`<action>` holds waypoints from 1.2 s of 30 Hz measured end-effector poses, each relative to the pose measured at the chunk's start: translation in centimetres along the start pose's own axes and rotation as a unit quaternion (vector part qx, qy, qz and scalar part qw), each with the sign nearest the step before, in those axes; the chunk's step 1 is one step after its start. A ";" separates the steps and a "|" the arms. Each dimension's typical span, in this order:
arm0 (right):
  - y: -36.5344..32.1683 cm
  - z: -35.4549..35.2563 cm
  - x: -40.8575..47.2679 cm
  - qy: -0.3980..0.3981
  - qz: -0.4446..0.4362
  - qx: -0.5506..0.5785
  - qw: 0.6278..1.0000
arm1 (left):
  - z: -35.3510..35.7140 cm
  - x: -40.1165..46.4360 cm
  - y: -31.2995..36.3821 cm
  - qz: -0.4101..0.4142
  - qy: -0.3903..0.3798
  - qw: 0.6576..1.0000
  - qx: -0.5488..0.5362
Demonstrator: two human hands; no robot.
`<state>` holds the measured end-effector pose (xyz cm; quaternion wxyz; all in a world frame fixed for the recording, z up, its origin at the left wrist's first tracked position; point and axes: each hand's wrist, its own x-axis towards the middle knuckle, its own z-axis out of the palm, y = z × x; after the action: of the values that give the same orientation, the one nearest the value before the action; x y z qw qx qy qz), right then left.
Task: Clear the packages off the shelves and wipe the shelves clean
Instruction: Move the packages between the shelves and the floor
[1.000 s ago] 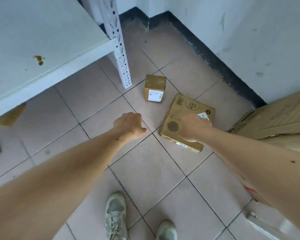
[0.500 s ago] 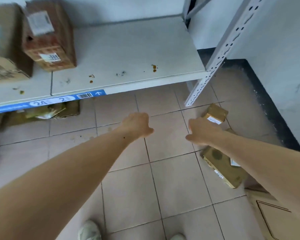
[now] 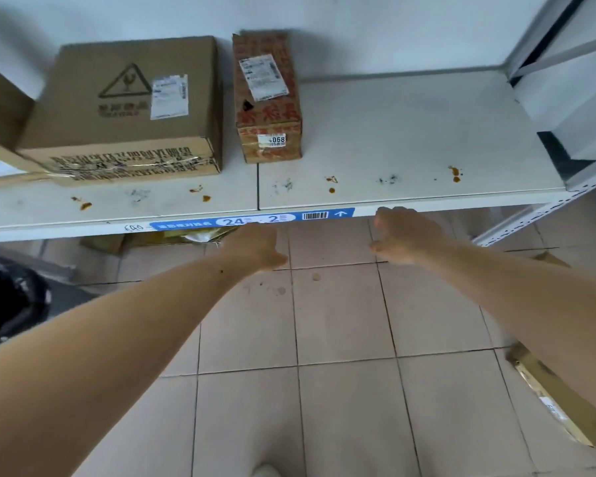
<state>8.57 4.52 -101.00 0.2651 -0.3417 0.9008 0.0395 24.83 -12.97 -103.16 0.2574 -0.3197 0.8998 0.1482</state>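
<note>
- The left hand (image 3: 255, 245) reaches forward on a straight bare forearm, palm down, fingers curled loosely inward with the thumb out to the right; it holds nothing and hangs over the floor just below the front edge of the shelf (image 3: 427, 139)
- The right hand (image 3: 405, 235) reaches in from the right on a straight forearm, back of the hand up, fingers bent and slightly spread, empty; its knuckles sit just under the shelf lip, and whether they touch it cannot be told
- The two hands are level with each other and apart, with bare tiled floor (image 3: 341, 304) between them
- On the white shelf a large flat cardboard box (image 3: 124, 105) lies at the left, with a fragile mark and a white label on top
- Just beside it, to its right, stands a smaller taped box (image 3: 267, 98) with red print and a shipping label, its front tag reading 068
- Another carton (image 3: 0, 132) shows partly at the far left edge
- The right half of the shelf is bare of packages; brown spots and grey smudges (image 3: 331, 185) dot the front strip
- A blue label strip (image 3: 252, 220) marked 24 and 2 runs along the front edge, right above the left hand
- A flat cardboard package (image 3: 551, 401) lies on the floor at the lower right, partly hidden by the right forearm
- A perforated white upright (image 3: 530, 218) slants at the right
</note>
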 end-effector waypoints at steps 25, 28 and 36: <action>-12.2 -8.6 21.5 0.059 0.021 0.295 0.953 | -11.2 16.5 -7.5 -0.037 0.183 0.941 -0.284; -12.6 -8.5 23.1 0.044 0.014 0.322 0.946 | -11.9 18.4 -7.7 -0.021 0.167 0.935 -0.311; -13.5 -7.3 26.6 0.021 -0.034 0.345 0.938 | -12.5 21.8 -8.2 0.020 0.091 0.928 -0.362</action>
<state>-2.82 -23.43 -106.65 0.3492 -0.2598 0.8523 -0.2902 11.17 -35.41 -105.85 0.0380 -0.3851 0.8108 0.4391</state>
